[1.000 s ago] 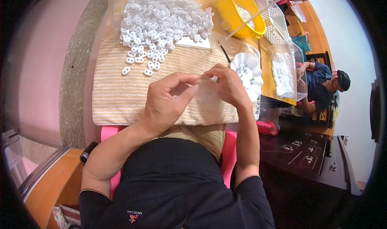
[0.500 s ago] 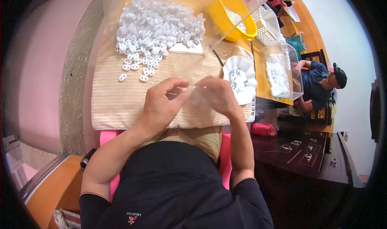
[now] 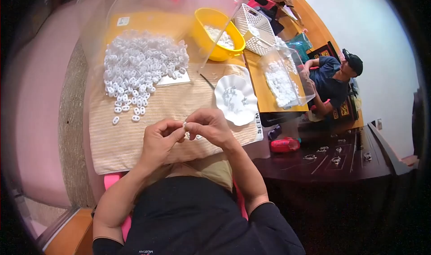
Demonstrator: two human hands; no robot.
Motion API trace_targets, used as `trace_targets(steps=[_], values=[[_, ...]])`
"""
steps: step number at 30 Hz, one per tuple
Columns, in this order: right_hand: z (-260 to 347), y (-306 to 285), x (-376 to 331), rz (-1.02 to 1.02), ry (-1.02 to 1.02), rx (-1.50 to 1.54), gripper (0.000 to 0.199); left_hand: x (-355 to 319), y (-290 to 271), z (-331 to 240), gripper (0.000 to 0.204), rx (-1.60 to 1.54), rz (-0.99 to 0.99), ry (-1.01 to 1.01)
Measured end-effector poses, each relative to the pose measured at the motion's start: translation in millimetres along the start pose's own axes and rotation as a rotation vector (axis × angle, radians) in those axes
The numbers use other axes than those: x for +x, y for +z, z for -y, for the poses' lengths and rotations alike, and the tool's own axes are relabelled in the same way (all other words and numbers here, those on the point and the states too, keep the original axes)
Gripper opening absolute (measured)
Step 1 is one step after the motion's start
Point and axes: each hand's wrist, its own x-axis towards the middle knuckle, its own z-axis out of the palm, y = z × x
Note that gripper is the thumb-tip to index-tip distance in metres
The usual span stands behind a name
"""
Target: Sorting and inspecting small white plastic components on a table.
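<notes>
Over the front part of the striped cloth (image 3: 134, 151), my left hand (image 3: 158, 142) and my right hand (image 3: 208, 127) meet fingertip to fingertip. Both pinch a small white plastic piece (image 3: 184, 125), mostly covered by the fingers. Below the fingertips, a few small white pieces (image 3: 194, 137) lie partly hidden. Ahead and to the left is a big heap of white oval plastic pieces with two holes (image 3: 141, 59), some scattered toward me. Right of my right hand, a white wavy-rimmed dish (image 3: 243, 117) holds small greyish parts.
A clear plastic panel (image 3: 215, 37) rises across the table's far side. Behind it are a yellow basin (image 3: 202, 35) and a white perforated basket (image 3: 257, 41). A co-worker (image 3: 330, 77) sits at right beside a clear box (image 3: 306, 92) of white pieces. A red pouch (image 3: 285, 145) lies nearer.
The blurred right hand has come in against the left, and their fingertips now pinch a small white piece together. The whole view has shifted, showing more of the far table.
</notes>
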Motion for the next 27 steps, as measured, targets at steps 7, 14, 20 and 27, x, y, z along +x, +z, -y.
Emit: trace_targets(steps=[7,14,20,27], values=[[-9,-1,-1,0.063,-0.074,-0.105,0.015,1,-3,9,0.013,-0.137,0.025,-0.025],[-5,-3,-2,0.116,-0.077,-0.171,0.017,-1,-2,5,0.012,-0.173,0.029,-0.098],[-10,0,-4,0.044,0.005,-0.103,0.018,-1,-3,2,0.017,-0.311,0.029,-0.237],[-23,-6,-2,0.137,-0.226,-0.127,0.017,-2,-3,2,0.017,-0.413,0.053,-0.33]])
